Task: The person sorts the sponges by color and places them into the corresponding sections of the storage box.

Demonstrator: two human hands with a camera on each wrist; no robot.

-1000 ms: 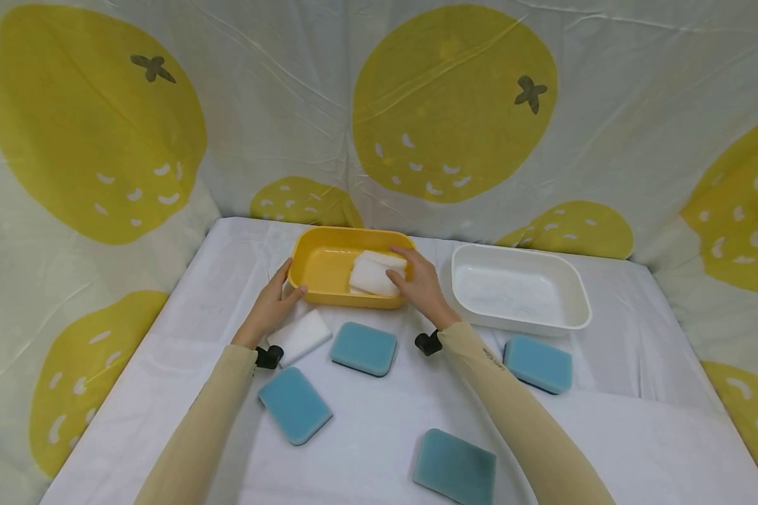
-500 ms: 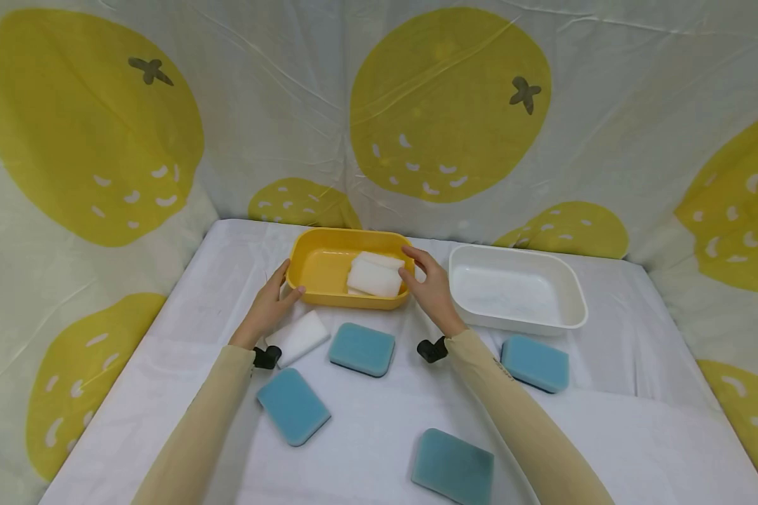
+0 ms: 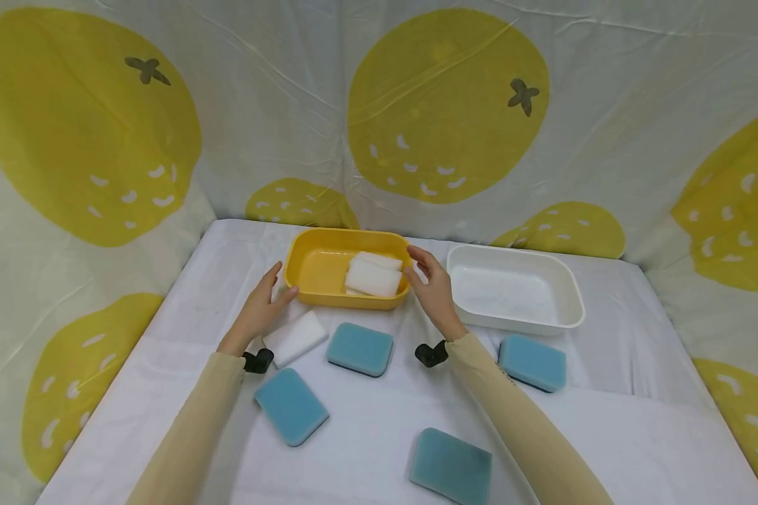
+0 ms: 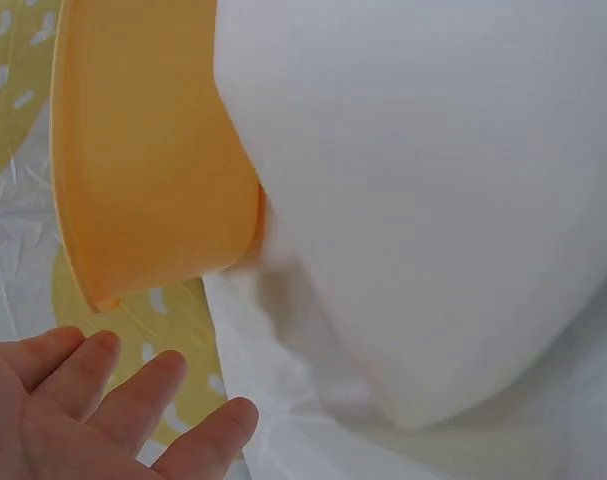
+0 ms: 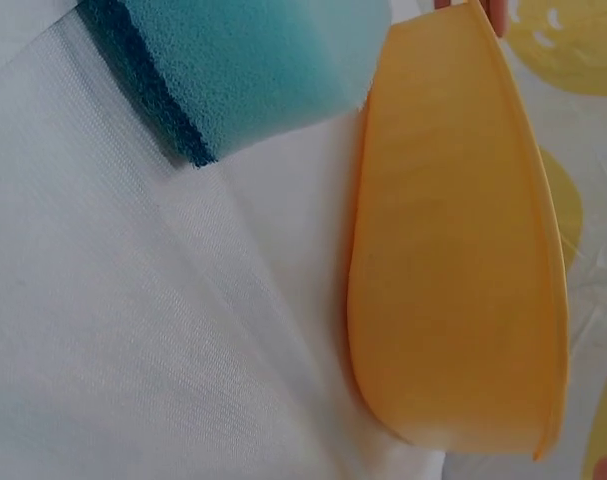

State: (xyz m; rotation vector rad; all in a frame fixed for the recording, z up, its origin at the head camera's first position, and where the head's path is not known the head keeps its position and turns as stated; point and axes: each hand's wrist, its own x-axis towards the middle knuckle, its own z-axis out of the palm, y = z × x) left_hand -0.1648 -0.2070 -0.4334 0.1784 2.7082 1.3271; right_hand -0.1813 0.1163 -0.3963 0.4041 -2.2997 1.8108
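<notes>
A yellow basin stands at the back of the table with white sponges stacked in its right end. My left hand is beside the basin's left end, its fingers extended; in the left wrist view these fingers lie apart from the basin wall. At the opposite end is my right hand, fingers loosely bent close to the rim and holding nothing. Another white sponge lies on the cloth near my left wrist. A blue sponge with a dark scouring layer lies in front of the basin.
To the right stands a white basin. More blue sponges lie around: one at front left, one at front right, and one before the white basin. A lemon-print cloth hangs behind the table.
My right hand has drawn back from the white sponges to the yellow basin's right end. The left hand has come away from the basin's left end, toward the left.
</notes>
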